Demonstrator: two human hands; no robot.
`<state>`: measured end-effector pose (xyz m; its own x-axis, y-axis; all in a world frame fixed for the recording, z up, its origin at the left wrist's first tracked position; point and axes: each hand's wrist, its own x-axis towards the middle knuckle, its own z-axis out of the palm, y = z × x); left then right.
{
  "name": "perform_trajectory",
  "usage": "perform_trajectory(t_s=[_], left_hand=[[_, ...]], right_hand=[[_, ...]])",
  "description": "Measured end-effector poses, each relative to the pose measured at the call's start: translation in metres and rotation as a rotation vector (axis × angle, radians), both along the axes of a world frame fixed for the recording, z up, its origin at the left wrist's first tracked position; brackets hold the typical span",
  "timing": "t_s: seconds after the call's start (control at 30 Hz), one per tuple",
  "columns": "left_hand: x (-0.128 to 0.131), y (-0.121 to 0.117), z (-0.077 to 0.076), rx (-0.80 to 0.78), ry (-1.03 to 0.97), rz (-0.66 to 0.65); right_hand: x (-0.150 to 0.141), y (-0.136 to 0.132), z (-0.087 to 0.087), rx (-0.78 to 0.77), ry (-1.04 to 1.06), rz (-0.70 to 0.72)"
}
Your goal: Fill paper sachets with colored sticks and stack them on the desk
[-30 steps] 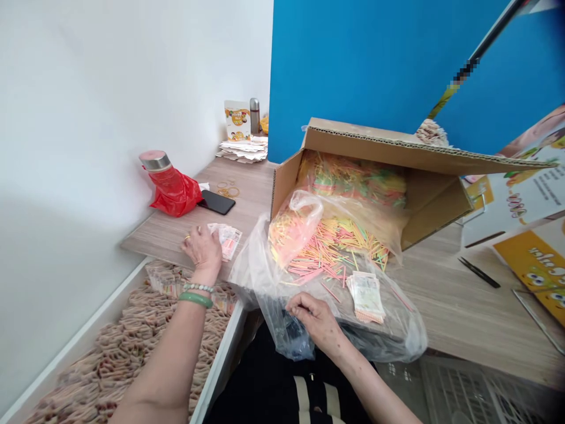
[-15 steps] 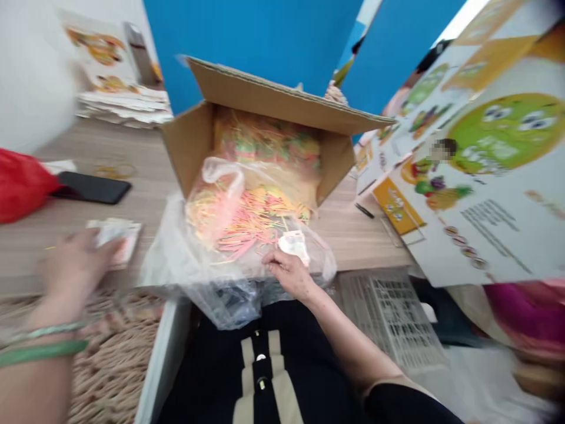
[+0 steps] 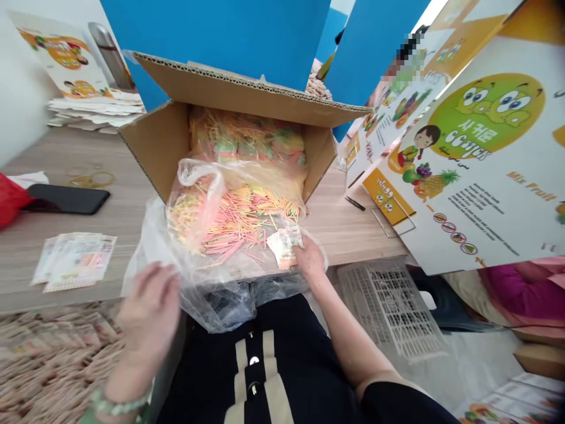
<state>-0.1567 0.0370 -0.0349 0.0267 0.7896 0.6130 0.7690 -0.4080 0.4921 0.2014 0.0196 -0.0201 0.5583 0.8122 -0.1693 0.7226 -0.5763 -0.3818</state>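
An open cardboard box (image 3: pixel 154 150) lies on its side on the table, its mouth towards me. A clear plastic bag (image 3: pixel 150 253) spills from it, with many thin pink, yellow and green candy sticks (image 3: pixel 238 218) lying on top. My right hand (image 3: pixel 311 259), at the bag's right front, grips a small fan of printed sachets (image 3: pixel 285 244) by their edge. Over the bag's front left edge is my left hand (image 3: pixel 152 312), blurred, its fingers loosely bent and apart with nothing seen in them. More printed sachets (image 3: pixel 79 259) lie overlapped on the table to the left.
A black phone (image 3: pixel 66 199) and a red bag (image 3: pixel 11 200) are at the left, near yellow rubber bands (image 3: pixel 95 178). Printed cartons (image 3: pixel 477 176) stand at the right, beside a dark pen-like item (image 3: pixel 354 203). Below are heaped sachets (image 3: pixel 53 359) and a plastic crate (image 3: pixel 397 306).
My left hand has left the sachets on the table and moved right to the bag's edge. My right hand now holds its sachets more to their right side. The view has shifted.
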Motion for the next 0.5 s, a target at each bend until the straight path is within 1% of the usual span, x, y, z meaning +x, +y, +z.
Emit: perform_trajectory(t_s=[0.03, 0.1, 0.17, 0.2, 0.23, 0.27, 0.3, 0.33, 0.37, 0.4, 0.43, 0.47, 0.5], left_hand=[[0.022, -0.016, 0.0, -0.016, 0.014, -0.066], [0.059, -0.038, -0.001, -0.075, -0.051, -0.244], [0.085, -0.047, 0.0, -0.255, -0.182, -0.405], [0.095, -0.048, 0.001, -0.384, -0.265, -0.45], [0.104, -0.047, 0.003, -0.522, -0.363, -0.474], [0.11, -0.045, 0.005, -0.654, -0.469, -0.482], [0.115, -0.042, 0.007, -0.762, -0.572, -0.481], [0.118, -0.039, 0.01, -0.831, -0.664, -0.479], [0.118, -0.036, 0.012, -0.851, -0.734, -0.472], [0.117, -0.033, 0.014, -0.828, -0.766, -0.45], [0.114, -0.031, 0.016, -0.769, -0.746, -0.404], [0.109, -0.029, 0.017, -0.679, -0.671, -0.34], [0.103, -0.027, 0.018, -0.569, -0.548, -0.275]], right_hand=[[0.004, -0.001, -0.001, 0.022, -0.002, -0.001], [0.012, -0.006, -0.001, 0.099, -0.056, 0.018], [0.013, -0.013, 0.002, 0.238, -0.125, 0.043], [0.009, -0.016, 0.005, 0.323, -0.124, 0.068], [0.002, -0.019, 0.007, 0.397, -0.077, 0.113], [-0.008, -0.021, 0.009, 0.446, 0.021, 0.19], [-0.021, -0.023, 0.012, 0.469, 0.158, 0.295], [-0.035, -0.024, 0.014, 0.445, 0.32, 0.428], [-0.05, -0.024, 0.015, 0.387, 0.465, 0.563], [-0.063, -0.022, 0.017, 0.338, 0.56, 0.667], [-0.075, -0.019, 0.018, 0.304, 0.598, 0.737], [-0.084, -0.015, 0.019, 0.28, 0.598, 0.784], [-0.091, -0.01, 0.021, 0.28, 0.556, 0.812]])
